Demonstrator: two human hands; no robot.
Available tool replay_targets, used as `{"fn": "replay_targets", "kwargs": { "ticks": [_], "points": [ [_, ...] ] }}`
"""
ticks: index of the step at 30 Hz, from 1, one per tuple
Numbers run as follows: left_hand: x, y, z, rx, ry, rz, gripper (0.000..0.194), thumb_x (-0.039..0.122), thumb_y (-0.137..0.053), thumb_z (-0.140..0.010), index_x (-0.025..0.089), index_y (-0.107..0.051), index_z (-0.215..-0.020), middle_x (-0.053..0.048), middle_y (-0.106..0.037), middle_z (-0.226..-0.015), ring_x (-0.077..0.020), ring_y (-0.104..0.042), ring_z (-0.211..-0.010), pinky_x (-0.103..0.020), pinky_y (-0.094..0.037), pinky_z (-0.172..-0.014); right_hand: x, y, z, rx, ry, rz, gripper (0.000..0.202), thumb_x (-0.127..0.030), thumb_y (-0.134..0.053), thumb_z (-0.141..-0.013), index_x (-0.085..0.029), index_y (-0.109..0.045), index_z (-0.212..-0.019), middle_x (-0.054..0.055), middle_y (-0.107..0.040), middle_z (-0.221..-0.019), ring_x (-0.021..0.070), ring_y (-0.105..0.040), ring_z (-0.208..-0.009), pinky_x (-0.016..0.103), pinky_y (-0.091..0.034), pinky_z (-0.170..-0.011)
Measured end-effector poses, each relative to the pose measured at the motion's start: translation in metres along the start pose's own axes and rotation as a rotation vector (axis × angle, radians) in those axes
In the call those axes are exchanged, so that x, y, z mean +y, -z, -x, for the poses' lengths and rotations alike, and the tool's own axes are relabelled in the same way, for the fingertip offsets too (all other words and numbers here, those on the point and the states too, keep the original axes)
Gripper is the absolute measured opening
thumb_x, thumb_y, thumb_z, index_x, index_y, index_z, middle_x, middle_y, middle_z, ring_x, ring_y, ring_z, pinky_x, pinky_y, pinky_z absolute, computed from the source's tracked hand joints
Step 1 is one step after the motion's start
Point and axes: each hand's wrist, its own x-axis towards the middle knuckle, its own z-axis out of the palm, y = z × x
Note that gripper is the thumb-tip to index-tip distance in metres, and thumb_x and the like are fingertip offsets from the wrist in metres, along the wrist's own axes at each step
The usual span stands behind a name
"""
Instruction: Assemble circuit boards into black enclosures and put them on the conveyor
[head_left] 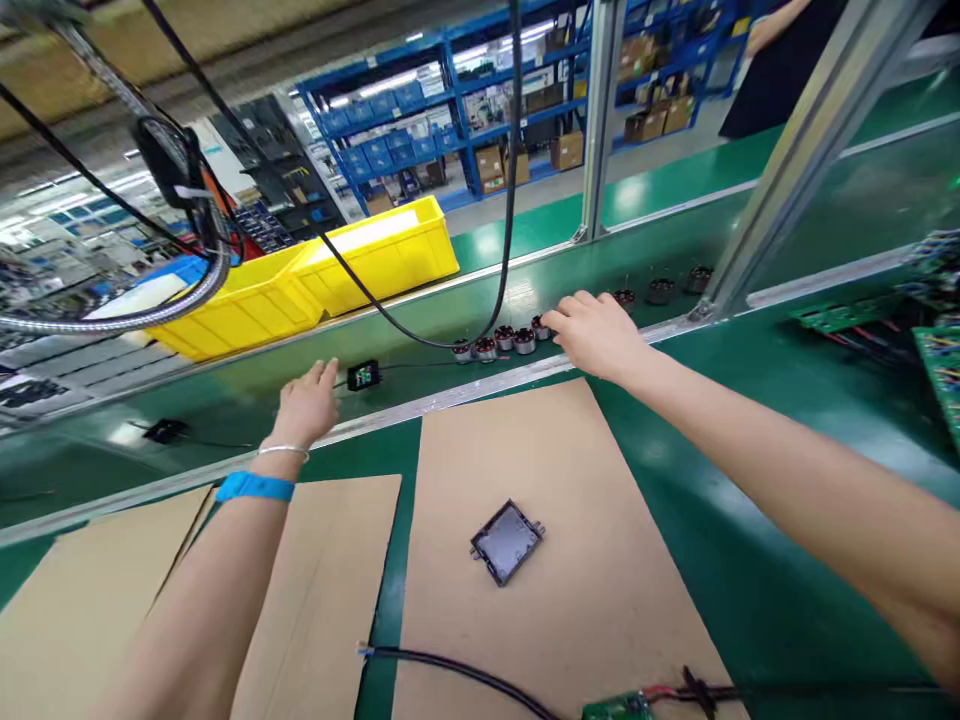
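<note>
My left hand (306, 405), with a bracelet and a blue wristband (255, 487), is over the green belt with its fingers stretched out. Just right of its fingertips lies a small black box with a green board inside (364, 375) and a thin cable. My right hand (600, 335) reaches to a row of small round motors with copper windings (524, 341). Its thumb side is beside the nearest motor (540, 326); the other fingertips are partly hidden, and no held thing shows. An open, shallow dark housing (508, 542) rests on the cardboard sheet (517, 440) between my forearms.
A metal rail (450, 400) separates bench and belt. Yellow bins (382, 250) stand behind. More motors (660, 290) sit near a metal post (795, 170). A black cable (465, 674) and circuit board (619, 708) lie in front. A hanging cable (511, 190) loops over the belt.
</note>
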Motion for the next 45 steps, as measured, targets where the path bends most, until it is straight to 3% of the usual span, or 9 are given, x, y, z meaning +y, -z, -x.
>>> {"fn": "replay_targets", "kwargs": {
  "ticks": [6, 10, 14, 21, 24, 29, 34, 39, 45],
  "points": [
    [0.071, -0.022, 0.090, -0.057, -0.118, 0.164, 0.045, 0.042, -0.044, -0.092, 0.016, -0.051, -0.128, -0.013, -0.054, -0.133, -0.0286, -0.050, -0.124, -0.044, -0.042, -0.104, -0.027, 0.018, 0.089, -0.239, 0.181, -0.395, 0.017, -0.016, -0.055, -0.088, -0.015, -0.065, -0.102, 0.011, -0.060, -0.098, 0.0254, -0.053, -0.097, 0.034, -0.041, -0.079],
    [0.146, -0.017, 0.169, -0.246, -0.419, 0.447, 0.077, 0.058, -0.064, -0.078, 0.017, -0.039, -0.139, -0.014, -0.050, -0.134, -0.0314, -0.048, -0.122, -0.047, -0.042, -0.103, -0.079, 0.052, 0.170, -0.605, 0.342, -0.769, 0.016, -0.034, -0.067, -0.083, -0.020, -0.060, -0.081, 0.004, -0.060, -0.090, 0.0229, -0.054, -0.091, 0.034, -0.044, -0.078],
    [0.186, -0.014, 0.208, -0.288, -0.496, 0.563, 0.061, 0.030, -0.062, -0.083, 0.018, -0.039, -0.139, -0.014, -0.051, -0.128, -0.0290, -0.050, -0.116, -0.048, -0.043, -0.100, -0.105, 0.065, 0.223, -0.698, 0.304, -0.741, 0.020, -0.015, -0.066, -0.073, -0.018, -0.058, -0.091, 0.006, -0.059, -0.096, 0.0260, -0.053, -0.093, 0.040, -0.043, -0.083],
    [0.198, 0.019, 0.232, -0.340, -0.564, 0.772, 0.071, 0.047, -0.066, -0.082, 0.020, -0.036, -0.141, -0.013, -0.050, -0.138, -0.0281, -0.049, -0.124, -0.042, -0.044, -0.103, -0.093, 0.071, 0.217, -0.512, 0.201, -0.903, 0.017, -0.003, -0.046, -0.087, -0.020, -0.048, -0.090, 0.000, -0.059, -0.086, 0.0151, -0.053, -0.079, 0.027, -0.041, -0.072],
    [0.207, 0.018, 0.238, -0.408, -0.488, 0.730, 0.029, 0.040, -0.052, -0.092, 0.025, -0.055, -0.117, -0.005, -0.069, -0.106, -0.0209, -0.067, -0.092, -0.030, -0.054, -0.078, -0.101, 0.078, 0.208, -0.401, 0.135, -0.840, 0.007, -0.014, -0.048, -0.094, -0.019, -0.050, -0.098, 0.001, -0.060, -0.087, 0.0155, -0.056, -0.080, 0.027, -0.042, -0.072],
    [0.218, 0.002, 0.220, -0.441, -0.394, 0.629, 0.016, 0.021, -0.044, -0.088, 0.022, -0.059, -0.088, -0.002, -0.070, -0.080, -0.0205, -0.069, -0.074, -0.026, -0.049, -0.061, -0.137, 0.079, 0.193, -0.276, 0.169, -0.428, 0.021, -0.020, -0.046, -0.092, -0.012, -0.053, -0.110, 0.010, -0.061, -0.093, 0.0234, -0.056, -0.076, 0.033, -0.040, -0.055],
    [0.208, 0.023, 0.199, -0.525, -0.314, 0.697, 0.016, 0.020, -0.046, -0.087, 0.022, -0.061, -0.092, 0.001, -0.067, -0.074, -0.0168, -0.064, -0.069, -0.024, -0.046, -0.063, -0.144, 0.087, 0.191, -0.197, 0.269, -0.370, 0.030, -0.020, -0.052, -0.088, -0.015, -0.054, -0.117, 0.010, -0.061, -0.095, 0.0230, -0.055, -0.076, 0.033, -0.039, -0.054],
    [0.177, 0.045, 0.190, -0.466, -0.347, 0.582, 0.054, 0.049, -0.067, -0.082, 0.024, -0.050, -0.126, -0.002, -0.066, -0.101, -0.0212, -0.065, -0.090, -0.030, -0.049, -0.076, -0.126, 0.066, 0.189, -0.140, 0.264, -0.449, 0.024, -0.020, -0.056, -0.091, -0.023, -0.059, -0.114, 0.003, -0.060, -0.081, 0.0175, -0.056, -0.068, 0.029, -0.030, -0.052],
    [0.173, 0.029, 0.194, -0.520, -0.493, 0.431, 0.073, 0.052, -0.076, -0.072, 0.026, -0.046, -0.134, -0.006, -0.056, -0.120, -0.0271, -0.062, -0.099, -0.040, -0.053, -0.082, -0.130, 0.049, 0.187, -0.400, 0.258, -0.564, 0.017, -0.024, -0.059, -0.090, -0.025, -0.062, -0.107, -0.001, -0.061, -0.077, 0.0157, -0.058, -0.066, 0.028, -0.028, -0.053]
  ]
}}
